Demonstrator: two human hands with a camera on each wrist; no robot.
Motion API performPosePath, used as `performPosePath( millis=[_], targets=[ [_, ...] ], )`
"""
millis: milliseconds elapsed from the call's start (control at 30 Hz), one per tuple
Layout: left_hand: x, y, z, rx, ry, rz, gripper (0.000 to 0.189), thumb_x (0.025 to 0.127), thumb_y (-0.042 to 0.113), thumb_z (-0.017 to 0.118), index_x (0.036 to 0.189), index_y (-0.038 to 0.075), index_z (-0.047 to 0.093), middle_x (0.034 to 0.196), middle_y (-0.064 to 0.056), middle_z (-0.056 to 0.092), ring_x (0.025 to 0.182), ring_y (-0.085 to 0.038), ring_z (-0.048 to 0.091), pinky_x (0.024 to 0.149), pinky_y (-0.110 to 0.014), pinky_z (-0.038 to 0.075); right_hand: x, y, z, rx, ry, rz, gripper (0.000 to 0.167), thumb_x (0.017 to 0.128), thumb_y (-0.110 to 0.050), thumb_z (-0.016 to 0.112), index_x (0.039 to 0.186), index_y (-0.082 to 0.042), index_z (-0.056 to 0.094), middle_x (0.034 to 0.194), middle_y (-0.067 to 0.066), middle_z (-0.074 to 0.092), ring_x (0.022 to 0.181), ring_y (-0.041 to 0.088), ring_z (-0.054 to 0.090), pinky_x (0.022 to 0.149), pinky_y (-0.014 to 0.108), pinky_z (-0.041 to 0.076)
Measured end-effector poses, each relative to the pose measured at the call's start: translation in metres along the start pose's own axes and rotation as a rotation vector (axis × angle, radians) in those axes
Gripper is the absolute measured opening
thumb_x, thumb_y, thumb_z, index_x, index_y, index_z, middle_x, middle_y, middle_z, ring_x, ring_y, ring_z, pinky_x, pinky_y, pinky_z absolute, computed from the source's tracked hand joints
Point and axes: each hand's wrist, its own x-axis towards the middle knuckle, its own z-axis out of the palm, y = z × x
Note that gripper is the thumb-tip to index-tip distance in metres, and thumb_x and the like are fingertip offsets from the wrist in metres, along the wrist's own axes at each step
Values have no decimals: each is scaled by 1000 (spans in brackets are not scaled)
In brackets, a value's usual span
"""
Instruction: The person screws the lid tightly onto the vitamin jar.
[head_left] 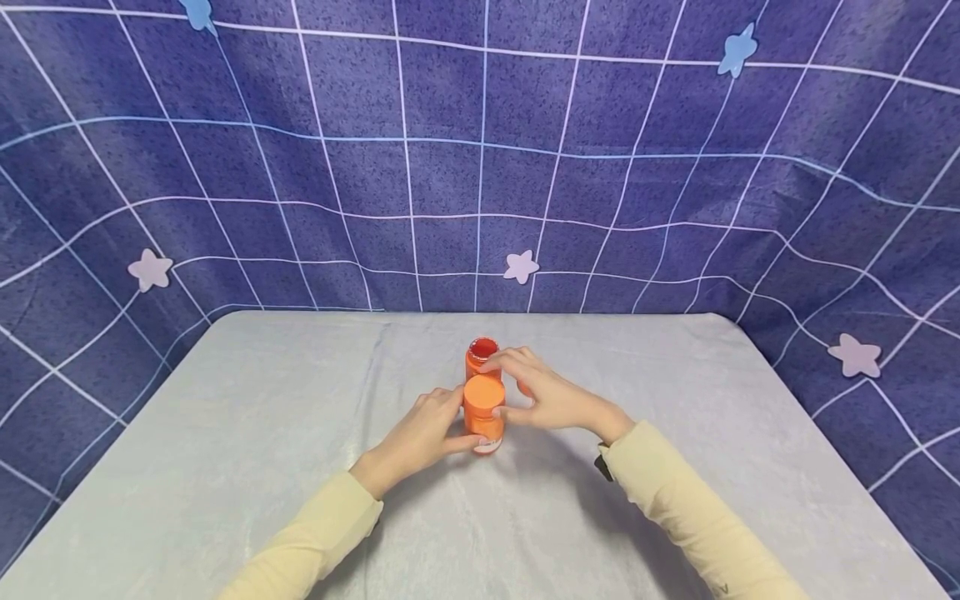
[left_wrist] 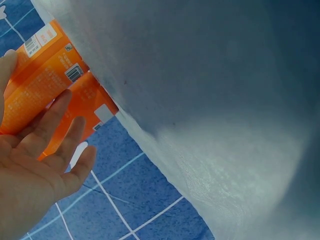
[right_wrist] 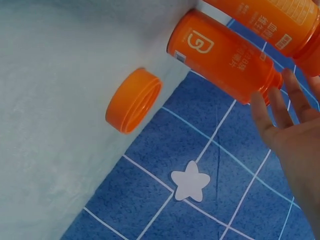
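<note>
Two orange bottles stand one behind the other at the table's middle. The front bottle (head_left: 483, 425) has its orange cap (head_left: 484, 392) on; the back bottle (head_left: 480, 357) is uncapped, its round mouth showing. My left hand (head_left: 420, 429) holds the front bottle's body, thumb on the near side and fingers at the left. My right hand (head_left: 551, 396) pinches the front cap, thumb at its near right edge and index finger reaching behind it. In the right wrist view, other right fingers extend at the neck of the back bottle (right_wrist: 220, 55). A loose orange cap (right_wrist: 132, 100) lies on the table.
The table (head_left: 262, 433) has a pale grey cloth. Behind it and on both sides hangs a blue gridded curtain (head_left: 442, 175) with star shapes. The loose cap sits just right of the bottles, partly hidden behind the right hand in the head view.
</note>
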Motion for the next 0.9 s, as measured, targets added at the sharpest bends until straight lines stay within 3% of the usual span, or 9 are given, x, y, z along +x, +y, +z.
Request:
performPosePath(
  millis=[333, 567, 900],
  targets=[
    [0, 1, 0, -8, -7, -13, 70, 76, 46, 69, 131, 10, 44, 113, -5, 63, 99, -24, 59, 93, -43, 41, 1, 0, -2, -9, -23, -30, 50, 79, -12, 62, 127, -12, 48, 128, -1, 49, 117, 15, 37, 83, 36, 42],
    [0, 0, 1, -12, 0, -11, 67, 75, 45, 70, 129, 12, 46, 112, -5, 63, 100, -24, 58, 92, -44, 40, 0, -2, -1, 0, 4, -2, 45, 79, -18, 65, 121, -11, 50, 128, 3, 49, 119, 17, 37, 87, 39, 42],
    [0, 0, 1, -8, 6, -3, 65, 75, 43, 70, 126, 11, 47, 109, -4, 64, 98, -23, 59, 90, -44, 41, -2, -2, 7, -25, 98, 39, 42, 78, -32, 71, 109, -14, 49, 120, 3, 51, 106, 11, 40, 73, 27, 44]
  ],
)
